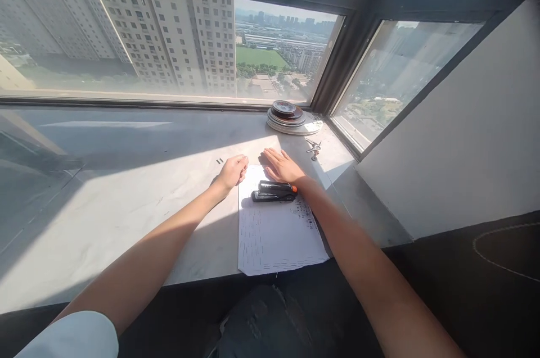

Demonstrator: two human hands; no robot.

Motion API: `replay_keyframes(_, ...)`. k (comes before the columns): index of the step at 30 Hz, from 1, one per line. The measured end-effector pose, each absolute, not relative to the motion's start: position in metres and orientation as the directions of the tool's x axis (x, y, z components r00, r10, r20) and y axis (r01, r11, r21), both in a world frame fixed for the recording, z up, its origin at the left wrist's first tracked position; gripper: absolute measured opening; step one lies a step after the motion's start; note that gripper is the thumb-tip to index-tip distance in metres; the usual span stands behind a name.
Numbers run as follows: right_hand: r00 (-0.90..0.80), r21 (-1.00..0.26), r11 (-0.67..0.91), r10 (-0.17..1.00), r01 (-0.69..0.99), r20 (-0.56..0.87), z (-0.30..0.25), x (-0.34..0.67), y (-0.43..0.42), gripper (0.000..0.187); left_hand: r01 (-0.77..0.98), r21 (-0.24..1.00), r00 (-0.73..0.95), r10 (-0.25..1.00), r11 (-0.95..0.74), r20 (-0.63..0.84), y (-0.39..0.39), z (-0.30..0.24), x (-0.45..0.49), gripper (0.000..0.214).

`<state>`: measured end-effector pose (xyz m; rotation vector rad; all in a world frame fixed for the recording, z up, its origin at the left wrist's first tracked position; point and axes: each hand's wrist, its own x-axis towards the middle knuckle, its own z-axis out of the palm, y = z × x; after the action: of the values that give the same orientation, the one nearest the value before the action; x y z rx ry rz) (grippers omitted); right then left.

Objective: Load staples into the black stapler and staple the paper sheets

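A black stapler (274,191) with an orange end lies across a sheaf of white paper (270,240) on the sill. Handwriting runs down the paper's right side, and short dark marks fill its left side. My left hand (234,171) is closed, resting by the paper's upper left corner; whatever its curled fingers hold, if anything, is hidden. Flat on the paper's far end lies my right hand (282,167), fingers spread, just beyond the stapler. Two small dark strips (219,161), perhaps staple strips, sit on the sill left of my left hand.
Stacked plates or lids (291,119) stand at the back by the window corner. A small metal fitting (314,148) lies right of my right hand. The pale stone sill (126,217) ends at a front edge near my legs; a white wall (459,116) bounds the right.
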<state>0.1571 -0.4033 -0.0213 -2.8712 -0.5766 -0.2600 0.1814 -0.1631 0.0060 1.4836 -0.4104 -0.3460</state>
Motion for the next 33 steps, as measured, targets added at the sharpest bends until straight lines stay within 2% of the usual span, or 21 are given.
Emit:
replay_keyframes(3,0.891,-0.323,-0.868,0.245,0.377,0.382,-0.009,0.145,-0.410,0.039,-0.291,0.943,0.852,-0.492,-0.163,0.178,-0.165,-0.002,0.178,0.047)
replay_keyframes(4,0.887,-0.414,-0.832,0.182,0.369,0.425,-0.003,0.138,-0.415,0.033,-0.340,0.921,0.842,-0.499,-0.193,0.206,-0.164,-0.003,0.178,0.047)
replay_keyframes(6,0.896,-0.620,-0.692,0.091,0.370,0.434,0.010,0.125,-0.428,0.036,-0.329,0.922,0.842,-0.505,-0.204,0.188,-0.161,-0.003,0.180,0.045)
replay_keyframes(7,0.910,-0.711,-0.591,0.100,0.381,0.403,0.017,0.119,-0.435,0.039,-0.292,0.938,0.844,-0.513,-0.189,0.159,-0.160,-0.002,0.181,0.043)
replay_keyframes(8,0.920,-0.784,-0.484,0.163,0.390,0.357,0.023,0.114,-0.442,0.041,-0.255,0.953,0.838,-0.529,-0.165,0.133,-0.159,-0.002,0.182,0.042)
replay_keyframes(10,0.889,-0.872,-0.313,0.386,0.377,0.246,0.030,0.108,-0.450,0.043,-0.204,0.974,0.802,-0.587,-0.097,0.109,-0.157,-0.001,0.183,0.038)
replay_keyframes(12,0.792,-0.902,-0.261,0.597,0.344,0.130,0.033,0.106,-0.450,0.051,-0.189,0.981,0.759,-0.640,-0.041,0.120,-0.156,0.000,0.182,0.035)
replay_keyframes(13,0.750,-0.899,-0.282,0.658,0.334,0.072,0.032,0.107,-0.447,0.056,-0.197,0.980,0.743,-0.657,-0.036,0.126,-0.156,0.000,0.182,0.034)
replay_keyframes(15,0.721,-0.869,-0.358,0.693,0.342,-0.002,0.030,0.109,-0.438,0.052,-0.248,0.967,0.725,-0.673,-0.062,0.143,-0.157,0.000,0.181,0.030)
replay_keyframes(18,0.769,-0.803,-0.447,0.639,0.394,0.021,0.025,0.112,-0.427,0.031,-0.314,0.944,0.718,-0.676,-0.099,0.168,-0.158,0.000,0.182,0.026)
replay_keyframes(20,0.803,-0.773,-0.477,0.592,0.418,0.069,0.024,0.114,-0.424,0.026,-0.301,0.952,0.724,-0.663,-0.052,0.192,-0.157,0.001,0.183,0.024)
replay_keyframes(23,0.836,-0.771,-0.491,0.541,0.405,0.094,0.022,0.116,-0.426,0.029,-0.265,0.963,0.720,-0.657,0.039,0.225,-0.155,0.002,0.184,0.024)
replay_keyframes(28,0.863,-0.824,-0.428,0.488,0.370,0.134,0.018,0.117,-0.424,0.035,-0.188,0.982,0.673,-0.728,-0.002,0.127,-0.155,0.001,0.184,0.039)
replay_keyframes(33,0.896,-0.886,-0.355,0.423,0.300,0.134,0.016,0.116,-0.420,0.038,-0.177,0.984,0.735,-0.664,0.006,0.136,-0.157,-0.006,0.189,0.046)
